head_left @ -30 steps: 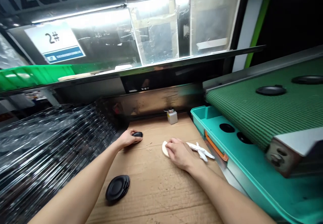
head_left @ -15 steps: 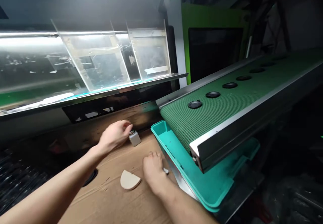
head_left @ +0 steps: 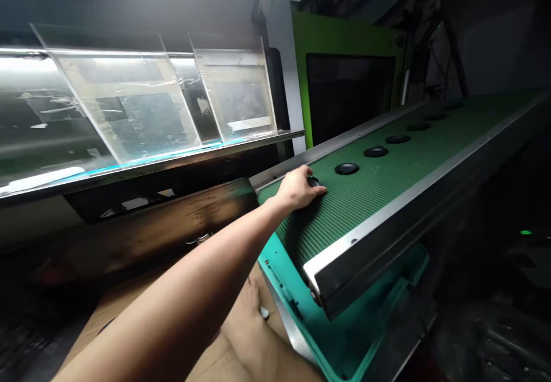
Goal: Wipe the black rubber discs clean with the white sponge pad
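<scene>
I find the left hand [head_left: 298, 189] pinching a black disc [head_left: 315, 182] at the belt [head_left: 348, 209], edgewise presumably for its thinness; right hand [head_left: 248, 307] grip undeterminable.

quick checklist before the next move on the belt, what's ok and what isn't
1. Left hand on the nearest disc, thumb and fingers about it: ok
2. Next disc on the belt, apart from that hand: ok
3. Bin below the belt's near end: ok
4. Right hand fully in view: not ok, the left forearm covers part of it
5. Right hand free of any object: cannot tell, it is partly hidden
</scene>
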Demonstrator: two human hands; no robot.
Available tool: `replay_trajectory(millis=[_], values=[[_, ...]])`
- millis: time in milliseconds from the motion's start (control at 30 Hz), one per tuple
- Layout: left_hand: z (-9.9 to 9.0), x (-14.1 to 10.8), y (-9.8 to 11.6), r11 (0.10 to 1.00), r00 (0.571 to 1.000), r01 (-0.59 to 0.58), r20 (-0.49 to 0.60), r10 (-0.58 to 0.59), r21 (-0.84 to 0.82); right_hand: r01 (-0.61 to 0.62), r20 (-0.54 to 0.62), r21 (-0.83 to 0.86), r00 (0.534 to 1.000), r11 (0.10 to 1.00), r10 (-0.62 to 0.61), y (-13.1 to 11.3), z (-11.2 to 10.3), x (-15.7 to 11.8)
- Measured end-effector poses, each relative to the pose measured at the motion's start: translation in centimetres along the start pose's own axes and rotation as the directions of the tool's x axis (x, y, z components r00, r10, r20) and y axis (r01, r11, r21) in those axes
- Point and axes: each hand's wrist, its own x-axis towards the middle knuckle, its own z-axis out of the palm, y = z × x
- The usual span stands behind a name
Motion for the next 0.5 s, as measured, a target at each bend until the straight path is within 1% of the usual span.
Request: replay_trajectory(millis=[67, 133, 167, 200, 233, 267, 300, 333, 367, 400, 433, 467, 500], values=[[-2.5, -1.8, -0.8, 0.992, 0.999, 0.021, -0.037, -0.026, -0.122, -0.084, -0.003, -0.025, 0.996, 0.996, 0.084, -0.1, 0.0, 1.0], [-5.4, -5.1, -2.4, 0.940, 0.994, 0.096, -0.023, -0.109, -0.328, -0.127, -0.008, -0.052, 0.992, 0.991, 0.126, -0.2, -0.2, 1.5], [-6.9, -7.5, -3.6, 0.892, 0.986, 0.138, -0.026, -0.165, -0.431, -0.118, -0.016, -0.058, 0.993, 0.991, 0.117, -0.2, -0.5, 1.6], [-8.3, -10.3, -5.0, 0.832, 0.969, 0.175, -0.060, -0.242, -0.526, -0.091, -0.032, -0.057, 0.995, 0.994, 0.089, -0.3, -0.8, 1.4], [-9.6, -13.4, -6.7, 0.760, 0.932, 0.194, -0.127, -0.341, -0.620, -0.045, -0.054, -0.046, 0.998, 0.998, 0.042, -0.5, -1.1, 1.2], [-10.6, -16.7, -8.6, 0.683, 0.873, 0.200, -0.190, -0.450, -0.702, 0.025, -0.074, -0.022, 0.997, 0.999, -0.027, -0.8, -1.4, 0.8], [-11.3, -20.0, -10.6, 0.602, 0.795, 0.181, -0.245, -0.555, -0.778, 0.115, -0.089, 0.009, 0.989, 0.993, -0.114, -1.1, -1.5, 0.3], [-11.6, -23.2, -12.6, 0.525, 0.713, 0.148, -0.277, -0.644, -0.838, 0.208, -0.092, 0.042, 0.975, 0.977, -0.203, -1.5, -1.6, -0.2], [-11.6, -26.1, -14.5, 0.478, 0.611, 0.101, -0.325, -0.722, -0.872, 0.292, -0.079, 0.069, 0.955, 0.954, -0.287, -1.9, -1.4, -0.8], [-11.3, -28.6, -16.2, 0.449, 0.528, 0.088, -0.341, -0.778, -0.889, 0.360, -0.051, 0.086, 0.933, 0.929, -0.356, -2.3, -1.2, -1.3], [-10.7, -30.6, -17.6, 0.415, 0.477, 0.084, -0.330, -0.815, -0.906, 0.402, -0.018, 0.090, 0.915, 0.911, -0.402, -2.6, -0.7, -1.7], [-10.0, -32.1, -18.7, 0.382, 0.442, 0.078, -0.312, -0.841, -0.921, 0.421, 0.014, 0.087, 0.906, 0.903, -0.423, -2.8, -0.2, -1.9], [-9.2, -33.2, -19.5, 0.347, 0.418, 0.067, -0.290, -0.861, -0.935, 0.422, 0.033, 0.086, 0.904, 0.903, -0.426, -2.8, 0.3, -2.0]])
